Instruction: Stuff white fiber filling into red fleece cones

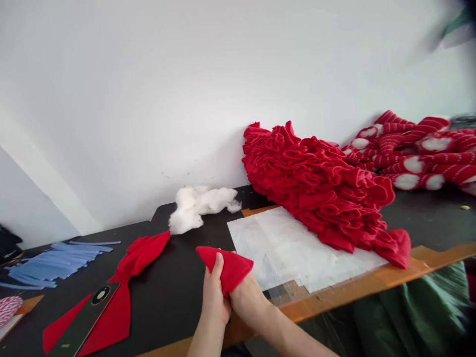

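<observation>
My left hand (pixel 214 292) is closed around a small red fabric cone (pixel 230 267), its thumb pressed along the outside. The cone's tip points to the upper left and its opening faces the lower right. My right hand (pixel 251 300) reaches into that opening, so its fingers are hidden in the cloth. Beyond the hands, a loose clump of white stuffing (pixel 197 206) rests on the black table. To the left lies a longer red fabric piece (pixel 121 307), pinched in at its middle, with a dark green phone (pixel 87 322) on top.
A big heap of red fabric pieces (pixel 316 186) leans against the wall, partly on a white sheet (pixel 267 243). Striped red stuffed tubes (pixel 412 148) are piled at the right. Blue strips (pixel 55 263) and a red-and-white string roll (pixel 9 308) lie left. Brown tape (pixel 334 300) covers the table's front edge.
</observation>
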`<state>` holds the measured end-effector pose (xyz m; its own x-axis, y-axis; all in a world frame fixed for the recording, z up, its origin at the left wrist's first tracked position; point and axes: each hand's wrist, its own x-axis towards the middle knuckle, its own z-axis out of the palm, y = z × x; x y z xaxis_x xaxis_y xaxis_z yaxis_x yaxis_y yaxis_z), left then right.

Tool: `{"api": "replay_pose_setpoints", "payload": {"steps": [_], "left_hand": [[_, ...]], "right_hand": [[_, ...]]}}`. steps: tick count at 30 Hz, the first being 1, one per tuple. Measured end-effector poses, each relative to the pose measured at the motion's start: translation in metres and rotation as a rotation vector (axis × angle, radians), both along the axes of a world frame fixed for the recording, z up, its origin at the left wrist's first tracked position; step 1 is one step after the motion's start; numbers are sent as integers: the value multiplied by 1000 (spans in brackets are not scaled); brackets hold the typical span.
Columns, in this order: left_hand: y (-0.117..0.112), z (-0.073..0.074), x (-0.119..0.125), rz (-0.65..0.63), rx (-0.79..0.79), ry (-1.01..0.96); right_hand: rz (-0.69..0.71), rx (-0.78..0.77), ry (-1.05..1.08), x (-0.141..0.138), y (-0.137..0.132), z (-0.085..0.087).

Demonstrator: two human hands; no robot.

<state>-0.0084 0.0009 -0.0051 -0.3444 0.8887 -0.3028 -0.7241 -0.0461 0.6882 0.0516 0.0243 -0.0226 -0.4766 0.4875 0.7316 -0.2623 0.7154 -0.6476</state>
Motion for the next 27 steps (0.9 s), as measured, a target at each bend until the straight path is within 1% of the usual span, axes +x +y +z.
{"api": "replay_pose_setpoints", "payload": {"steps": [2,4,5,6,7,9,13,16,18,19,21,22,23,25,26,27], "left_hand": [[5,1,-11,-5,16,-69],[9,3,-25,-50,8,-164],[11,3,-30,-64,-3,-199],[13,3,-34,-65,-15,-221],[13,3,-36,-49,-27,-232],[13,0,-33,-27,-29,-235],[7,-8,-11,-37,0,-184],[6,-11,-4,-48,21,-195],[6,-10,-8,-90,5,-235],[7,-9,-12,-105,-9,-250],[9,-8,-18,-117,-40,-269],[10,-7,-20,-119,-52,-272],[10,-7,-20,-128,-61,-266],[9,-5,-16,-175,-73,-246],[7,-5,-12,-205,-73,-236],[5,-4,-9,-218,-56,-216]], "right_hand": [[-257,92,-79,13,-4,-2],[-511,187,-146,28,-10,-7],[-609,227,-175,34,-12,-10],[-663,247,-192,37,-13,-13],[-662,247,-193,39,-14,-15],[-579,239,-191,35,-13,-19],[-450,245,-248,22,-4,-20],[-400,212,-270,25,2,-18],[-402,183,-250,34,3,-17],[-452,161,-220,38,2,-17],[-611,65,-139,45,1,-17],[-663,-12,-109,47,1,-16],[-659,-97,-102,48,2,-15],[-522,-220,-136,46,5,-12],[-458,-245,-148,45,7,-11],[-436,-257,-143,44,9,-10]]}}
